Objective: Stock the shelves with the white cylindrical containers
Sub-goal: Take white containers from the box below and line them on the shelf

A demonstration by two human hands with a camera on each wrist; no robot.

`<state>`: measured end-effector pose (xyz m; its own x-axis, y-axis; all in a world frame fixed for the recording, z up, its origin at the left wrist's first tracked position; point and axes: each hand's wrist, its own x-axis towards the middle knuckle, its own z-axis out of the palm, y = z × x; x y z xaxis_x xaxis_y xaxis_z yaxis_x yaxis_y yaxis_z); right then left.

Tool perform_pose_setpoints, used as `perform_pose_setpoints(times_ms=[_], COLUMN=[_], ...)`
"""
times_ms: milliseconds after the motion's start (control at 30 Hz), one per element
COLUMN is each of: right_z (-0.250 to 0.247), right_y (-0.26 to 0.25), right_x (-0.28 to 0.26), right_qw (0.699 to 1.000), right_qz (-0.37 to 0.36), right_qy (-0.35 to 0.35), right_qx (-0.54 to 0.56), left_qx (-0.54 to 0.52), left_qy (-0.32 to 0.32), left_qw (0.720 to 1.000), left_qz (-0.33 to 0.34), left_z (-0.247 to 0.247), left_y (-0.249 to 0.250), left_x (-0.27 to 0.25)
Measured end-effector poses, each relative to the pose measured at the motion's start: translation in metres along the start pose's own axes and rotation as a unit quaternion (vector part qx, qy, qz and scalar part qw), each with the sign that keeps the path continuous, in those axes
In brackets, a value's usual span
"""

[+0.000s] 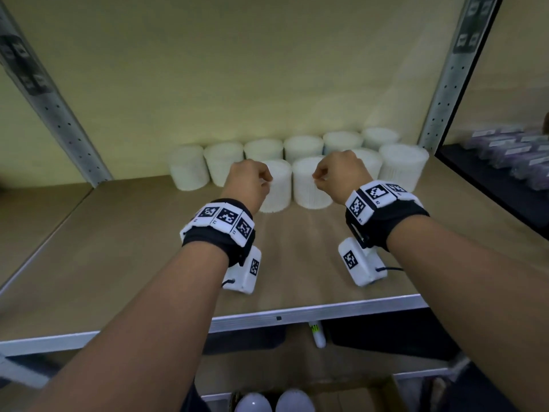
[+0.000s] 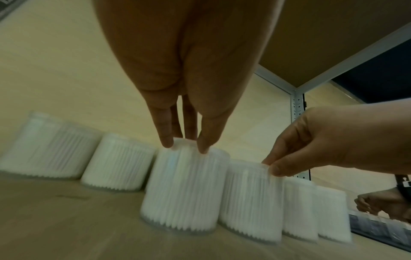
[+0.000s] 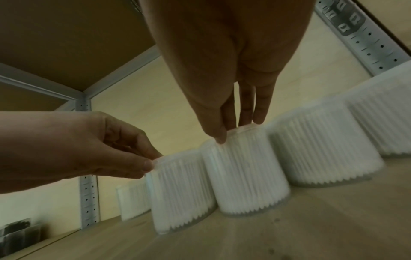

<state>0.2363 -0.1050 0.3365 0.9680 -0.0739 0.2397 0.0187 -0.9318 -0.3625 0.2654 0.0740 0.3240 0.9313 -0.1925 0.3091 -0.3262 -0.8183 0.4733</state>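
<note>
1. My left hand (image 1: 248,181) pinches one front-row container (image 1: 276,185) by its top rim; grip clamped.
2. My right hand (image 1: 341,173) likewise pinches its neighbour (image 1: 309,182).
3. Both containers stand on the shelf (image 1: 148,248), so rim holds probably allow close packing.

- Both arms reach over the wooden shelf (image 1: 118,263), each wrist wearing a black band with checkered markers.
- The left hand (image 1: 248,181) sits at the top of one white container (image 1: 277,188); the right hand (image 1: 341,173) at its neighbour (image 1: 309,185).
- Fingers look curled, perhaps pinching the rims; motion blur hides the contact.
- A back row of containers (image 1: 303,147) lines the wall.
</note>
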Motion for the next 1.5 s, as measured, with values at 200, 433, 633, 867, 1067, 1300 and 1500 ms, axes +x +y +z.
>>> perform_pose_setpoints(times_ms=[200, 433, 633, 867, 1067, 1300, 1500], right_z=[0.009, 0.004, -0.008, -0.012, 0.006, 0.059, 0.140], right_y=[0.004, 0.005, -0.004, -0.022, -0.039, -0.038, -0.019], right_x=[0.017, 0.007, -0.041, -0.122, -0.188, -0.235, -0.240], right_qw=[1.000, 0.998, 0.998, 0.996, 0.994, 0.987, 0.958], right_qz=[-0.001, -0.014, -0.041, -0.047, -0.052, -0.039, 0.012], right_qy=[0.005, -0.059, -0.055, -0.079, -0.090, -0.150, -0.286], right_qx=[0.000, -0.020, -0.016, -0.002, 0.019, 0.042, 0.022], left_qx=[-0.010, 0.020, 0.030, 0.010, -0.022, -0.030, 0.053], left_qy=[-0.001, -0.062, -0.087, -0.113, -0.132, -0.227, -0.387], left_qw=[1.000, 0.998, 0.996, 0.993, 0.991, 0.970, 0.913], left_qz=[-0.002, 0.003, 0.007, -0.015, -0.029, -0.077, -0.117], left_z=[0.005, -0.006, -0.030, -0.052, -0.047, -0.007, 0.061], left_y=[-0.004, 0.000, 0.008, 0.012, 0.003, -0.027, -0.063], left_x=[0.015, 0.005, -0.047, -0.137, -0.208, -0.253, -0.271])
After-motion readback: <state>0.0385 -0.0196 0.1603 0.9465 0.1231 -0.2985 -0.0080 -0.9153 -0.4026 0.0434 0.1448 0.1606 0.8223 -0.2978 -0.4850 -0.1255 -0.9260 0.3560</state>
